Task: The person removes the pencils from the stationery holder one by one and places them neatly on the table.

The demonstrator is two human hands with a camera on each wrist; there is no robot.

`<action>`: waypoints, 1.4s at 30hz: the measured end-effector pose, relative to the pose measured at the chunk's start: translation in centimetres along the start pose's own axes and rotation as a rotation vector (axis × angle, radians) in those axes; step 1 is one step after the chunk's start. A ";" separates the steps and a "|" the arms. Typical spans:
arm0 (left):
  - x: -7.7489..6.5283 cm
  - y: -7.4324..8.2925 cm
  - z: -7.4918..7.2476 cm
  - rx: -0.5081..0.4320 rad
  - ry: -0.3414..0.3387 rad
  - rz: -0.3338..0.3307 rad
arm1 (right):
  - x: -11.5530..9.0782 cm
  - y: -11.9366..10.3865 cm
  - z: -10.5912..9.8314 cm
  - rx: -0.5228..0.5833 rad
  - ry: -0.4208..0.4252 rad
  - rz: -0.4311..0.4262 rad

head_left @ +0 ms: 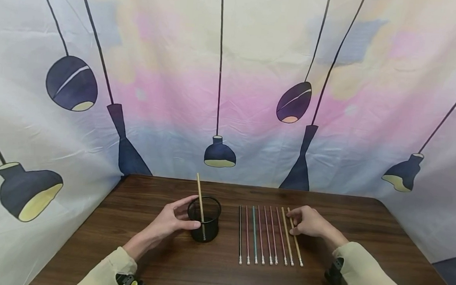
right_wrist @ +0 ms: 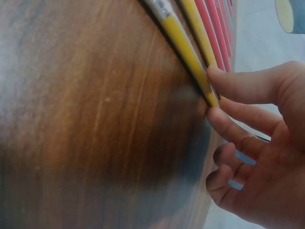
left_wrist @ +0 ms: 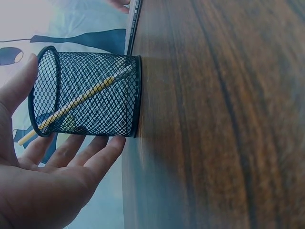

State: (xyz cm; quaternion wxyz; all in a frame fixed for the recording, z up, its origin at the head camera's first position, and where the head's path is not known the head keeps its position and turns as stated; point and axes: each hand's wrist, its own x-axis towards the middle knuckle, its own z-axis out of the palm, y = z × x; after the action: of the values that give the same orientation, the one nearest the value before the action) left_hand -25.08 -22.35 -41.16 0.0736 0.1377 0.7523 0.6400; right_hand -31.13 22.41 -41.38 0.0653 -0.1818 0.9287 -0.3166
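In the head view, my left hand (head_left: 163, 224) holds a black mesh pencil cup (head_left: 210, 235) standing on the table. My thumb lies at its near rim and the fingers reach round the far side. A yellow pencil (head_left: 199, 185) leans inside the cup, its top sticking out above the rim. On the right, my right hand (head_left: 311, 221) pinches the outermost yellow pencil (right_wrist: 190, 59) of a row between thumb and fingers, close to its far end. That pencil's eraser end points toward me. Beside it lies another yellow pencil (head_left: 288, 239).
Several more pencils lie side by side to the left of the yellow ones: dark red ones (head_left: 260, 233), a teal one (head_left: 254, 232) and a black one (head_left: 240, 231). The brown wooden table (head_left: 171, 271) ends at a lamp-patterned cloth (head_left: 174, 112) behind it.
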 end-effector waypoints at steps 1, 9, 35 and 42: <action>0.0 0.0 0.0 -0.001 -0.002 0.002 | 0.0 0.1 0.0 0.000 0.000 0.002; 0.0 0.2 0.1 -0.005 -0.001 -0.005 | -0.2 0.0 -0.4 0.020 0.000 0.011; 0.2 -0.1 0.2 0.019 0.016 -0.022 | 1.2 -7.1 0.2 0.021 0.107 -0.226; 0.1 0.0 0.2 0.009 0.023 -0.035 | 2.6 -10.4 2.3 0.082 0.155 -0.299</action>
State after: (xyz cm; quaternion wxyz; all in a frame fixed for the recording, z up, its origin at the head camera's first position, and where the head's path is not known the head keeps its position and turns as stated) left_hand -25.13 -22.10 -41.23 0.0754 0.1173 0.7583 0.6368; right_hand -29.93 12.51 -36.88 -0.0472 -0.2902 0.8799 -0.3734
